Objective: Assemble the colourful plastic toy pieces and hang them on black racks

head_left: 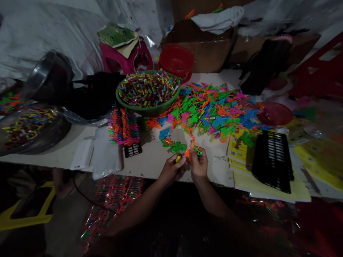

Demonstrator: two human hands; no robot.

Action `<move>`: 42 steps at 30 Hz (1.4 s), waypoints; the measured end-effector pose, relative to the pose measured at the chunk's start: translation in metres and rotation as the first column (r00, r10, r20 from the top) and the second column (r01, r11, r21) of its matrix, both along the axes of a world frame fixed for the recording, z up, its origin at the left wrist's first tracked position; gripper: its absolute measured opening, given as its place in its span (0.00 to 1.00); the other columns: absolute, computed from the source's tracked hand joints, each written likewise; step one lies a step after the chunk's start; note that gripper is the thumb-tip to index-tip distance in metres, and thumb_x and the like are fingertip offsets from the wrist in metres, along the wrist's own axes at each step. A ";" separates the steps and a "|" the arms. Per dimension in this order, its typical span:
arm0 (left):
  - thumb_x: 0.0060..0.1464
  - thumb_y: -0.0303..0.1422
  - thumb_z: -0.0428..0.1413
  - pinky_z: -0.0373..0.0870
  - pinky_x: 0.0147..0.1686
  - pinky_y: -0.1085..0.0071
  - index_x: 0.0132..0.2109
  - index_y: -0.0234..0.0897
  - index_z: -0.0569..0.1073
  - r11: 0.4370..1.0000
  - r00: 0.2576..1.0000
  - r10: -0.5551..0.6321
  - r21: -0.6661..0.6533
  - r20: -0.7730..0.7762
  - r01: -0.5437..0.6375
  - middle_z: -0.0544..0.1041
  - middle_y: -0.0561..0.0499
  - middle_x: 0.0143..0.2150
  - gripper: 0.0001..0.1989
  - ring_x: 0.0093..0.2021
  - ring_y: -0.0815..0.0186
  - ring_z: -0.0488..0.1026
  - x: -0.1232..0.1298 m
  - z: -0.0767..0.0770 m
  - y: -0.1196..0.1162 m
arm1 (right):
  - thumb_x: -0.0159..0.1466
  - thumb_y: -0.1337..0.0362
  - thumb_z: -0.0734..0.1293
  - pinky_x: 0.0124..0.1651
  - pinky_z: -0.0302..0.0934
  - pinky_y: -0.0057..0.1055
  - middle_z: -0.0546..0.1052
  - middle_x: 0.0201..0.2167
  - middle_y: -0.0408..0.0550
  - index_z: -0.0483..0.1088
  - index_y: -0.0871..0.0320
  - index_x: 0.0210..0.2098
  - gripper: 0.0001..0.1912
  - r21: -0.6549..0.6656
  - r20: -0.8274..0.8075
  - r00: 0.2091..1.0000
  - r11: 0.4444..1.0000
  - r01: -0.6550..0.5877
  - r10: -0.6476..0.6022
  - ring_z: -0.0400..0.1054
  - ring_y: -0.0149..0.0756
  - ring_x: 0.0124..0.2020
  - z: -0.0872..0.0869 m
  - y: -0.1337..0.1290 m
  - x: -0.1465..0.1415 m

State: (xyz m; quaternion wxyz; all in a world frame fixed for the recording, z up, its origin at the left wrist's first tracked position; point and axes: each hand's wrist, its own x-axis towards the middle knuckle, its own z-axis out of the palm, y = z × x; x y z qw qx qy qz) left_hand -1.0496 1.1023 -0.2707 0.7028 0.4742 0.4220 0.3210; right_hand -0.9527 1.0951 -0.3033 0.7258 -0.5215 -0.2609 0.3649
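Observation:
Near the table's front edge, my left hand [173, 168] pinches a small yellow piece [178, 158]. Close beside it, my right hand [199, 162] has its fingers closed on an orange plastic piece [188, 152], with a bit of green at the fingertips. The two pieces meet or nearly meet between the hands; the exact contact is too small to tell. Just beyond lie a green plastic piece [177, 147] and a blue one [165, 133]. A large heap of colourful plastic pieces [214, 111] spreads behind the hands, next to a green bowl [149, 109] full of small multicoloured pieces.
Stacked colourful pieces [123, 126] and clear plastic bags [106, 154] lie left of the hands. Black trays [272, 160] rest on yellow sheets [242, 178] at right. A metal basin [54, 131] is far left, and a red basin [177, 59] stands behind.

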 end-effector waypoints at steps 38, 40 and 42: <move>0.39 0.46 0.58 0.63 0.26 0.76 0.39 0.33 0.70 0.979 0.979 0.201 0.029 0.013 -0.202 0.73 0.51 0.31 0.23 0.24 0.75 0.65 -0.019 -0.037 0.037 | 0.56 0.53 0.59 0.21 0.55 0.25 0.66 0.16 0.37 0.60 0.57 0.24 0.13 -0.141 0.064 0.985 0.979 -0.150 0.160 0.60 0.28 0.16 -0.019 0.036 0.026; 0.43 0.45 0.56 0.62 0.26 0.76 0.40 0.33 0.71 0.985 0.989 0.147 0.091 -0.006 -0.146 0.73 0.51 0.32 0.22 0.24 0.74 0.65 -0.007 -0.032 0.031 | 0.55 0.53 0.62 0.20 0.55 0.24 0.66 0.15 0.36 0.60 0.56 0.25 0.13 -0.091 0.028 0.981 0.978 -0.190 0.193 0.60 0.27 0.16 -0.006 0.026 0.017; 0.45 0.45 0.55 0.62 0.25 0.76 0.42 0.33 0.71 0.983 0.994 0.102 0.155 -0.043 -0.094 0.73 0.52 0.29 0.21 0.23 0.74 0.64 -0.001 -0.026 0.026 | 0.54 0.53 0.63 0.21 0.56 0.24 0.67 0.15 0.36 0.60 0.56 0.25 0.14 -0.071 0.063 0.980 0.980 -0.186 0.190 0.60 0.27 0.16 0.002 0.020 0.011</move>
